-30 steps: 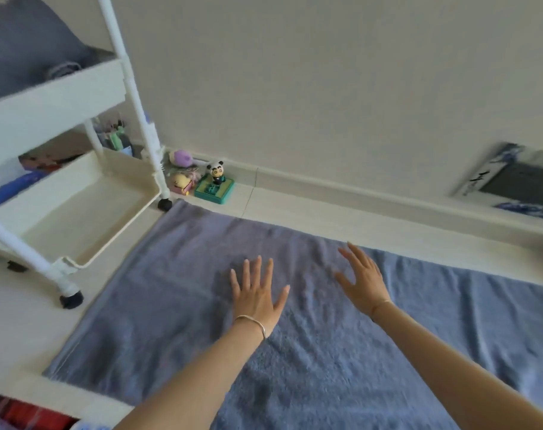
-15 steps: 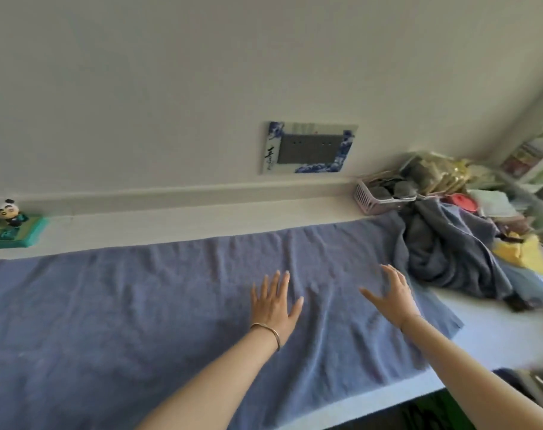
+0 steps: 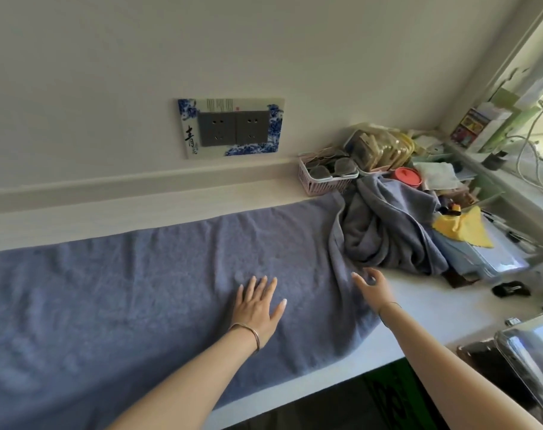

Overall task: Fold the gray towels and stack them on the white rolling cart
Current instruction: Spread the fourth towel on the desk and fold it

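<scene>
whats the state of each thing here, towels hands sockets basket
spread gray towel: unfolded, lying flat along the counter
gray towel heap: crumpled, unfolded, at the spread towel's right end
left hand: open, palm flat on the spread towel
right hand: open, fingers relaxed, holding nothing, by the towel's right edge
wall sockets: nothing plugged in
pink basket: upright, filled

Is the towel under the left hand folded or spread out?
Spread out: the towel lies flat along the counter, its right end rumpled.

Blue-gray towel (image 3: 140, 290), pink basket (image 3: 318, 180), yellow cloth (image 3: 464, 228).
</scene>
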